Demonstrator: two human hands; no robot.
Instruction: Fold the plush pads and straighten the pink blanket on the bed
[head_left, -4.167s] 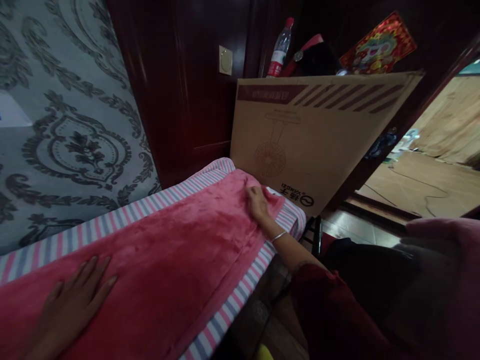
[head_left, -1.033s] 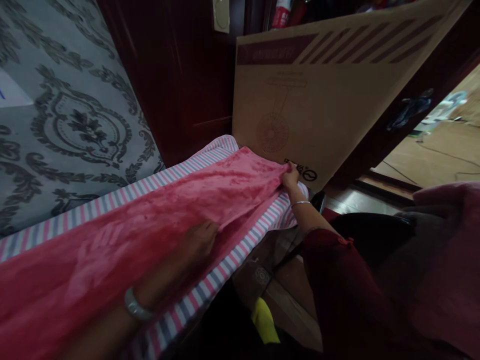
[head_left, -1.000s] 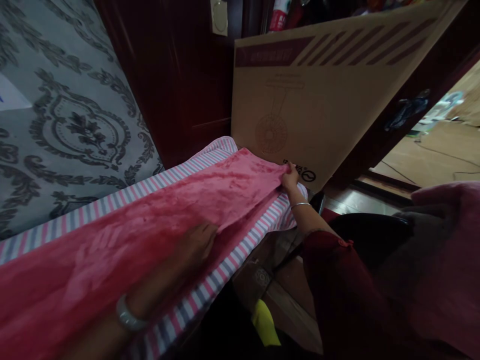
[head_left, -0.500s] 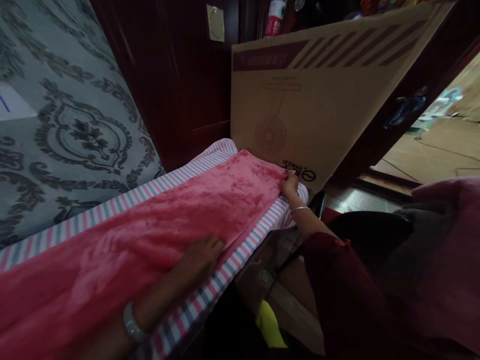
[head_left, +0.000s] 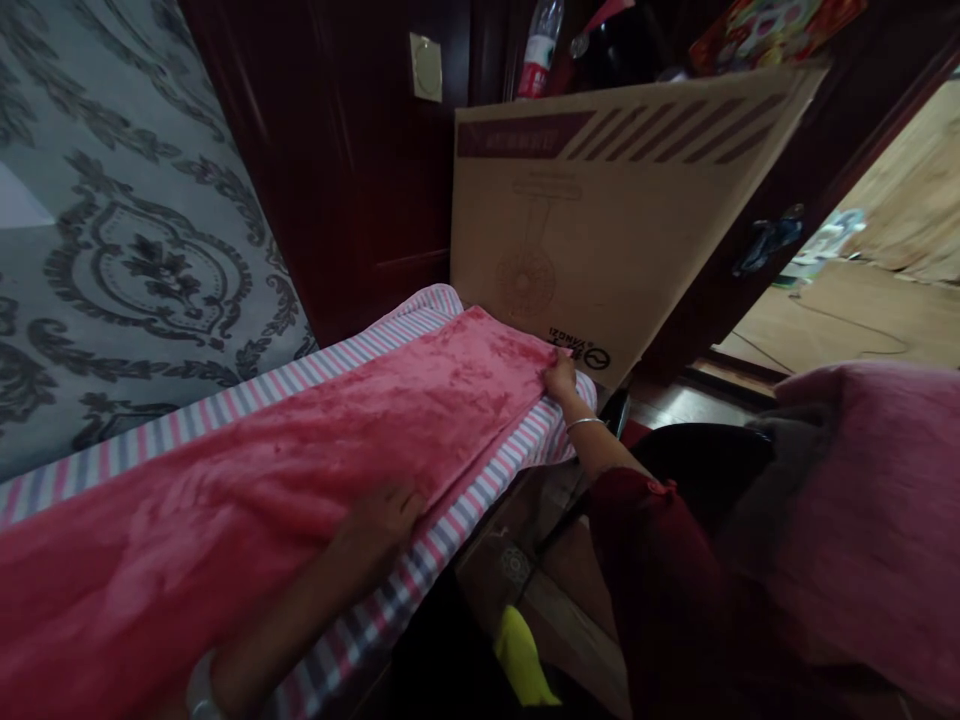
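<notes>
A long pink plush cloth (head_left: 315,430) lies folded lengthwise on a striped sheet (head_left: 465,510) in white, grey and pink. At its far right corner my right hand (head_left: 559,378) is closed, with the cloth's edge pinched between thumb and fingers. My left hand (head_left: 386,515) rests palm down on the cloth near its front edge, fingers extended and somewhat blurred. The cloth's near left part runs out of view.
Beyond the far end stands a large cardboard box (head_left: 600,220), with a bottle (head_left: 538,55) behind its top edge. Patterned wallpaper (head_left: 157,260) covers the left side. A dark chair (head_left: 697,470) and a pink fuzzy cover (head_left: 870,500) are on the right. Something yellow (head_left: 521,655) shows below.
The view has shifted, so the box and cloth appear slightly further left and lower. My left forearm has drawn back toward the lower left. My right hand keeps its hold on the corner.
</notes>
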